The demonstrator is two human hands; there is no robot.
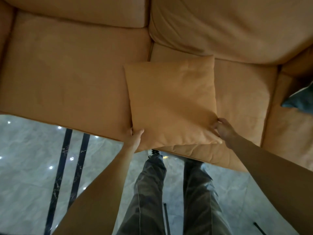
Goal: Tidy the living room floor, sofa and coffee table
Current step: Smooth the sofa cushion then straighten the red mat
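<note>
1. I am looking down from the head camera at an orange sofa [67, 73], which fills the upper part of the view. Its back cushions run along the top and its seat cushions lie below them.
2. A square orange cushion [171, 99], the same colour as the sofa, lies flat on the seat. It covers the seam between two seat cushions, and its near side reaches the front edge of the sofa.
3. My left hand [135, 138] holds the cushion's near left corner. The thumb lies against the corner's edge. The other fingers are tucked under the fabric, so I cannot tell how they lie.
4. My right hand [223, 131] grips the cushion's near right corner. Its fingers are curled onto the fabric and pinch it, and the cloth creases around them.
5. Both forearms are bare and reach up from the bottom of the view.
6. A dark blue-grey cushion [299, 99] shows in part at the right edge, on the right-hand end of the sofa and well apart from the orange one.
7. Below the sofa's front edge is a glossy grey marble floor [25, 167] with small bright reflections. Two black stripes [62, 167] run across it on the left.
8. Grey-brown trousers [149, 192] show between my arms, close to the sofa's front edge.
</note>
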